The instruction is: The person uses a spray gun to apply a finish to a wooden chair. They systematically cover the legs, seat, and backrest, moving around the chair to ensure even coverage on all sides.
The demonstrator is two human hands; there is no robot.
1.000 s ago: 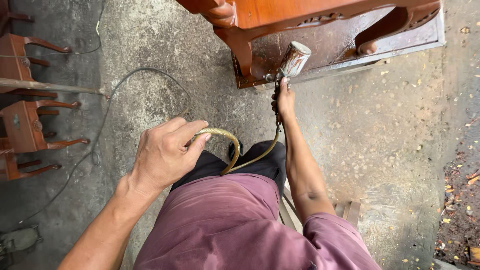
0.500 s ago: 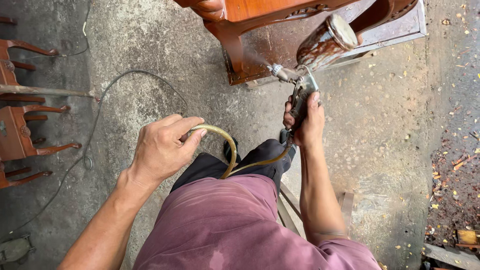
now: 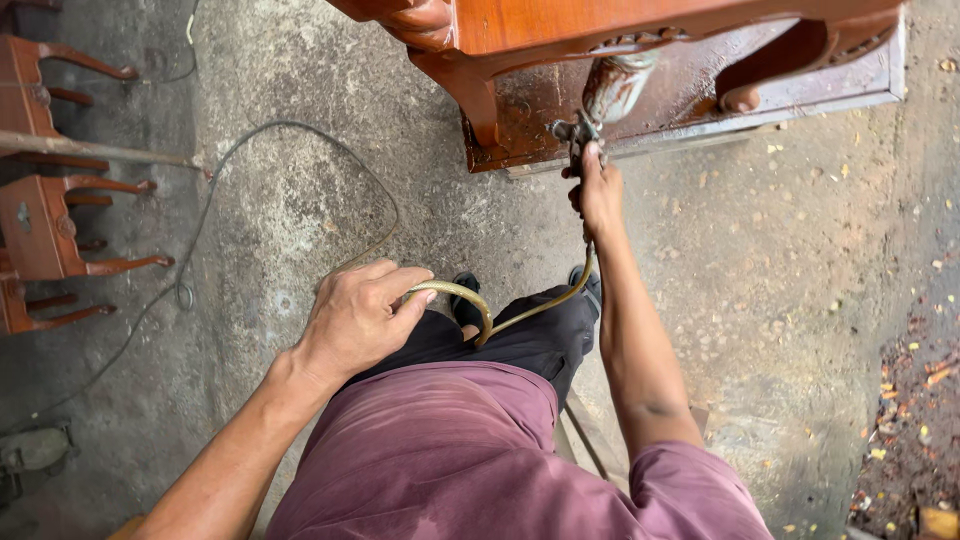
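My right hand (image 3: 598,190) grips the handle of a spray gun (image 3: 605,100) with a metal cup, held up close under the edge of a reddish-brown carved wooden table (image 3: 640,25). An olive hose (image 3: 470,300) runs from the gun down along my forearm and loops across my lap. My left hand (image 3: 355,318) is closed around that hose loop, just above my dark trousers. The table's curved leg (image 3: 470,95) stands left of the gun, on a stained board (image 3: 780,95).
Several unfinished wooden chair parts (image 3: 50,215) with curved legs stand at the left. A thin dark cable (image 3: 260,190) snakes over the rough concrete floor. Leaf litter and debris (image 3: 920,390) lie at the right edge. My shoes (image 3: 465,300) rest on the floor.
My right hand has raised the spray gun and carried it forward, closer under the table edge. The view has shifted left. My left hand keeps its hold on the hose loop.
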